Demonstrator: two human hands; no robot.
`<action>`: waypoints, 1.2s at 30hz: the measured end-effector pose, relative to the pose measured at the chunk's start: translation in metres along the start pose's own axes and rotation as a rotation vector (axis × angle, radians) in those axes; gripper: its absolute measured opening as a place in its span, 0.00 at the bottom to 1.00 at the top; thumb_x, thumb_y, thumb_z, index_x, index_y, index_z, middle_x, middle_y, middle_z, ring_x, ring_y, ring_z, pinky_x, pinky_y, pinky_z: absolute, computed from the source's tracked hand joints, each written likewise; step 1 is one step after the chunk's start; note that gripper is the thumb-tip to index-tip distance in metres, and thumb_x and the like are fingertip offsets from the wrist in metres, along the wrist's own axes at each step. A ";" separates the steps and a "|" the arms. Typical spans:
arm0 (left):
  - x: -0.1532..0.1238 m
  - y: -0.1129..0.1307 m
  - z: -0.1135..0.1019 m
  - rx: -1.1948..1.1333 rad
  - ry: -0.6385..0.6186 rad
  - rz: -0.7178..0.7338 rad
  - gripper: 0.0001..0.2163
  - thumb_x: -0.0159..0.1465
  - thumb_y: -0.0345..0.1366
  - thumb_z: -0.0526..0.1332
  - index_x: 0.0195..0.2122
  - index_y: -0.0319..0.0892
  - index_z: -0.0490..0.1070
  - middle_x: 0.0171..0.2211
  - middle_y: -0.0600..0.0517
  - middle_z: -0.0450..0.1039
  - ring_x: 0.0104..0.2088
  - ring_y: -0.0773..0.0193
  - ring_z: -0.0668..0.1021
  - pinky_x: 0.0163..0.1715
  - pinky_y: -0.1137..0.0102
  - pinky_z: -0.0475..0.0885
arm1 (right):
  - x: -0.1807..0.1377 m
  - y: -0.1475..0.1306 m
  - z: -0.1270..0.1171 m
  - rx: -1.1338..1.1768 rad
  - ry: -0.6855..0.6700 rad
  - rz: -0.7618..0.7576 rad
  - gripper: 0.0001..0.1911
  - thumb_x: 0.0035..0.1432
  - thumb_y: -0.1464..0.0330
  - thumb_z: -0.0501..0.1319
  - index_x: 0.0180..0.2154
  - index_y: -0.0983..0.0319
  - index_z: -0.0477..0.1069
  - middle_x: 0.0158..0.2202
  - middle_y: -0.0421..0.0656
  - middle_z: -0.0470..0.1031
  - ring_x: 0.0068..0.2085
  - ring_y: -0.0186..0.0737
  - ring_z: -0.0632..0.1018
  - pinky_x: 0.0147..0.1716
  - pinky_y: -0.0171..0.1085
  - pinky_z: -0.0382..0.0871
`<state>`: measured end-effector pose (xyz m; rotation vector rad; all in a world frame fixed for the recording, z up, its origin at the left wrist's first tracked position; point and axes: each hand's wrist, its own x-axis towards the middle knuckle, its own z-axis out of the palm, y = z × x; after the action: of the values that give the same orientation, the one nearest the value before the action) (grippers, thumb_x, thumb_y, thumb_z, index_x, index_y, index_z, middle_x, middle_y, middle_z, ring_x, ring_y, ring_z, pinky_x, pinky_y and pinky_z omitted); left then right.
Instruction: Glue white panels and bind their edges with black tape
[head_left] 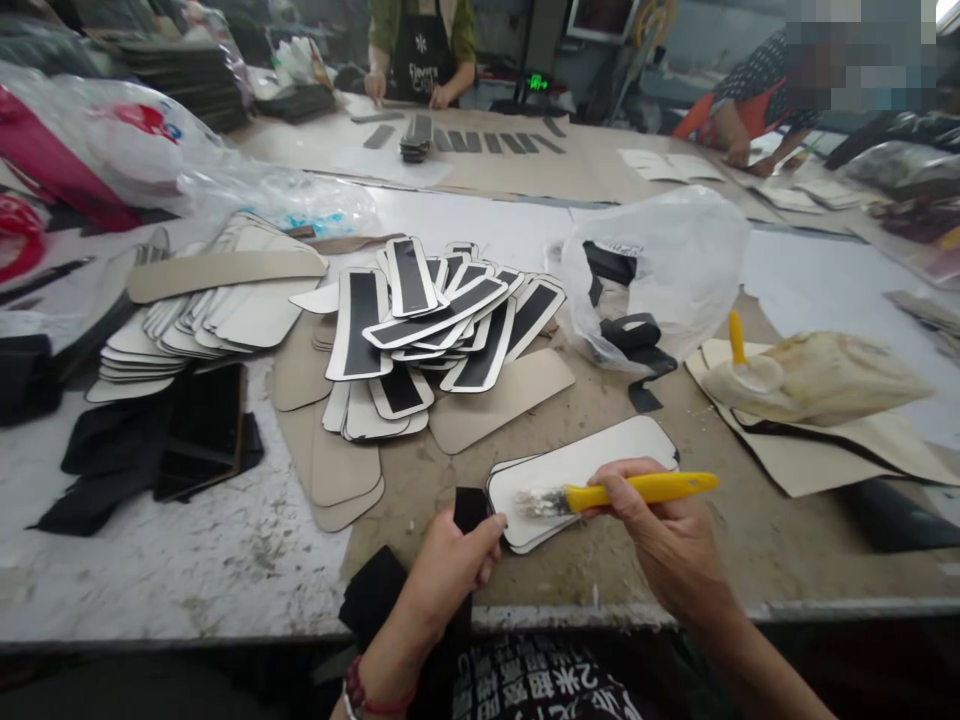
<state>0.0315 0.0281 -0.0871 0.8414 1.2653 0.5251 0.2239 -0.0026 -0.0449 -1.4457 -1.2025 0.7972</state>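
My right hand grips a yellow-handled glue brush. Its bristles, coated in white, rest over a long white panel with rounded corners. More panels of the same shape lie under that one. At the panel's left end, my left hand is closed, thumb near the panel's edge, on a black fabric strip. Part of the strip hangs below the hand. Beyond my hands is a heap of white panels with black strips in their middles.
Blank panels are stacked at left, near a dark phone. A clear plastic bag with black strips stands behind the panels. At right sits a glue-smeared container. Two people work at the far table.
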 end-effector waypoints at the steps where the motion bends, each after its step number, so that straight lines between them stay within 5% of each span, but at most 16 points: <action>1: 0.000 0.001 0.000 0.004 -0.003 -0.004 0.16 0.49 0.50 0.60 0.21 0.41 0.62 0.09 0.58 0.58 0.12 0.72 0.60 0.12 0.77 0.50 | 0.000 0.000 0.002 0.006 -0.010 -0.005 0.09 0.60 0.62 0.60 0.32 0.61 0.71 0.30 0.41 0.71 0.29 0.37 0.75 0.28 0.32 0.73; 6: -0.002 0.003 0.000 0.017 0.013 -0.008 0.15 0.49 0.48 0.59 0.21 0.42 0.61 0.08 0.59 0.56 0.11 0.72 0.58 0.12 0.77 0.49 | 0.001 0.002 0.001 -0.058 0.027 -0.049 0.08 0.59 0.63 0.61 0.32 0.60 0.71 0.30 0.41 0.71 0.29 0.37 0.75 0.27 0.31 0.72; 23: 0.001 -0.009 0.004 0.075 0.178 0.017 0.21 0.46 0.55 0.63 0.16 0.41 0.62 0.07 0.58 0.55 0.11 0.72 0.57 0.14 0.75 0.49 | 0.028 0.020 -0.084 -0.536 0.185 -0.357 0.06 0.63 0.67 0.56 0.34 0.60 0.69 0.32 0.43 0.69 0.35 0.43 0.72 0.37 0.41 0.66; 36: -0.001 -0.007 0.007 0.103 0.222 -0.039 0.24 0.42 0.59 0.64 0.15 0.40 0.63 0.09 0.57 0.56 0.12 0.71 0.59 0.15 0.75 0.51 | 0.019 0.011 -0.090 -0.730 0.058 -0.575 0.09 0.60 0.75 0.57 0.42 0.58 0.69 0.36 0.46 0.70 0.38 0.44 0.72 0.38 0.43 0.69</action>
<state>0.0377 0.0219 -0.0915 0.8592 1.5200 0.5365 0.3153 -0.0109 -0.0325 -1.5295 -1.8511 -0.1054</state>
